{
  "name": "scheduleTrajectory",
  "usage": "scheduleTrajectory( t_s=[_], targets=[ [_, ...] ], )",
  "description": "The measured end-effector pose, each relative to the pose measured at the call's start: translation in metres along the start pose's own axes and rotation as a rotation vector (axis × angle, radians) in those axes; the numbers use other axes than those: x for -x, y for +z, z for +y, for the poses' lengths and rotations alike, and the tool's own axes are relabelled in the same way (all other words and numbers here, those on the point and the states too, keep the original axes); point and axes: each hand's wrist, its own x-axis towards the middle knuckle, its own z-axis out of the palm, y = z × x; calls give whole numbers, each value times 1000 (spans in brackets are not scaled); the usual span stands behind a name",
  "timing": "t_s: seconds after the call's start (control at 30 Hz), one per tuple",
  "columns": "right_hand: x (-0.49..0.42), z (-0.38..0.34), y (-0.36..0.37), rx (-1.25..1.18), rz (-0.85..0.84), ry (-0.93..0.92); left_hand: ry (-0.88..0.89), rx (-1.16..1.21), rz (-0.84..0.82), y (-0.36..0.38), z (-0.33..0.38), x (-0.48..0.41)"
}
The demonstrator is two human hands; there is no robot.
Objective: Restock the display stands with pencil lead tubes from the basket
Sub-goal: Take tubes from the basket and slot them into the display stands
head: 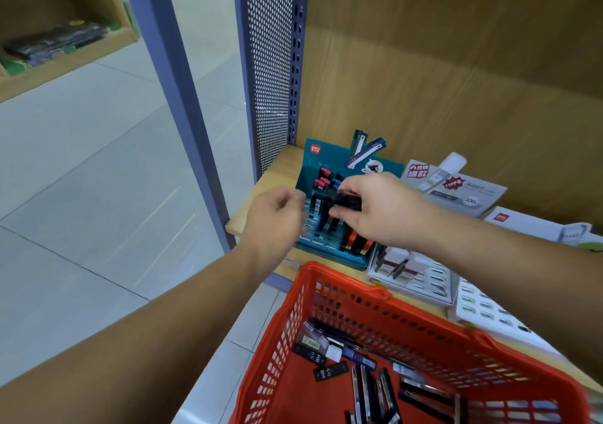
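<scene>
Pale wooden shelf (pixel 277 175) against a wood-grain back panel (pixel 456 65). At its left end, a perforated metal side panel (pixel 270 65) – upright, edged by a dark blue slotted post (pixel 297 65). Further left, a blue-violet upright (pixel 169 65), slanting across the view. Below, pale grey floor tiles (pixel 81 179) with thin joints. Far top left, a second wooden shelf unit (pixel 65 68), stacked with dark flat packs (pixel 58 43) – too blurred to read. At the right edge, a white box (pixel 522 224) with a red logo.
</scene>
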Motion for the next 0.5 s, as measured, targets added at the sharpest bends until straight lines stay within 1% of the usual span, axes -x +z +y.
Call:
scheduleTrajectory(
  t_s=[0.03,0.07,0.13,0.2,0.27,0.33,0.43,0.5],
  targets=[
    [5,-1,-3,26,-15,-20,-54,150,3,1,15,4],
    [9,-1,-6,60,-22,-39,-89,226,-35,2,28,8],
    [14,-1,-9,104,-13,-43,-84,195,-155,7,43,17],
    [16,2,-13,73,-34,18,-28,161,-193,14,47,24],
    [17,5,-20,-59,-104,85,1,147,-156,12,46,23],
    [23,11,-27,-231,-163,112,14,121,-133,5,41,21],
    [32,29,-35,-618,-185,208,13,92,-135,-5,30,17],
    [32,40,-37,-803,-205,277,13,116,-138,-8,25,15]
  ],
)
